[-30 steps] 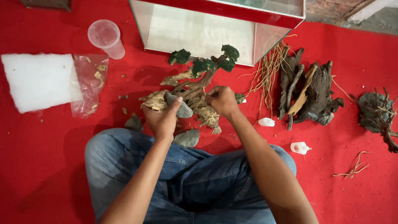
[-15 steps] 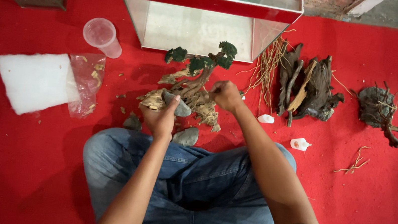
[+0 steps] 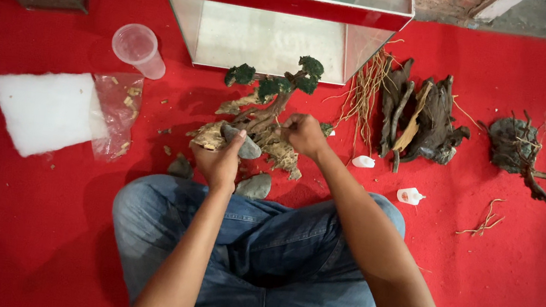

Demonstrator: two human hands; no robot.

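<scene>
The person sits cross-legged on a red carpet (image 3: pixel 13 233), both hands at a small driftwood tree (image 3: pixel 260 114) with green moss tufts that stands on the carpet just in front of the knees. The left hand (image 3: pixel 220 161) has its fingers closed around a grey stone (image 3: pixel 241 143), pressing it against the pale, rough base of the tree. The right hand (image 3: pixel 304 134) is curled at the trunk on the other side — its fingers are closed, apparently pinching something small at the wood, though what exactly cannot be told. Two more grey stones lie on the carpet near the left hand: one (image 3: pixel 254 186) touching the jeans, another (image 3: pixel 180 166) a little to the left. Behind the tree stands a glass aquarium (image 3: pixel 281 2) with a red rim and pale sand inside. To the left lie a white foam pad (image 3: pixel 45 112), a clear plastic bag (image 3: pixel 117 113) with wood chips and a clear plastic cup (image 3: pixel 137 48). To the right — a bundle of thin roots (image 3: pixel 364 92), dark driftwood pieces (image 3: pixel 423 120), a mossy root clump (image 3: pixel 520 149) and two small white bottles (image 3: pixel 363 162).
</scene>
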